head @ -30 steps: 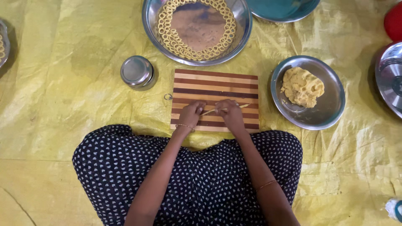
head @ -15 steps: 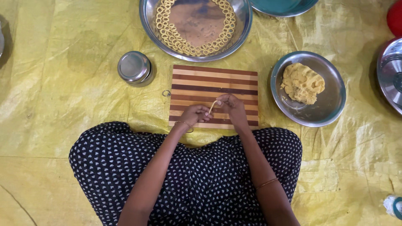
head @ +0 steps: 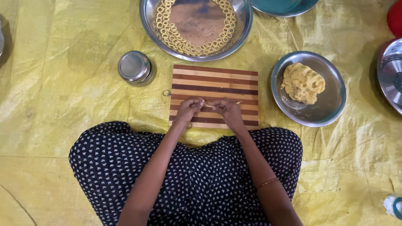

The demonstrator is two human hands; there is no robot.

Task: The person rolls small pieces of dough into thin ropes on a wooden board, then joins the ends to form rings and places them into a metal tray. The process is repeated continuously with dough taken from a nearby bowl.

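My left hand (head: 189, 109) and my right hand (head: 226, 109) meet over a striped wooden board (head: 215, 77) in front of my lap. Between their fingertips they pinch a thin strand of yellow dough (head: 208, 105), whose free end pokes out to the right of my right hand. Beyond the board stands a large steel bowl (head: 243, 29) with several small dough rings laid around its inner wall. To the right, a steel plate (head: 331, 104) carries a lump of yellow dough (head: 302, 82).
A small lidded steel tin (head: 134, 68) stands left of the board, and a little metal ring (head: 166, 93) lies by the board's left edge. A teal dish (head: 284, 6), another steel vessel (head: 391, 71) and a red object (head: 395, 16) sit on the yellow sheet (head: 63, 83).
The dough strand lay stretched along the board under both hands; then it was lifted and bent, and now both hands pinch it close together at the board's middle.
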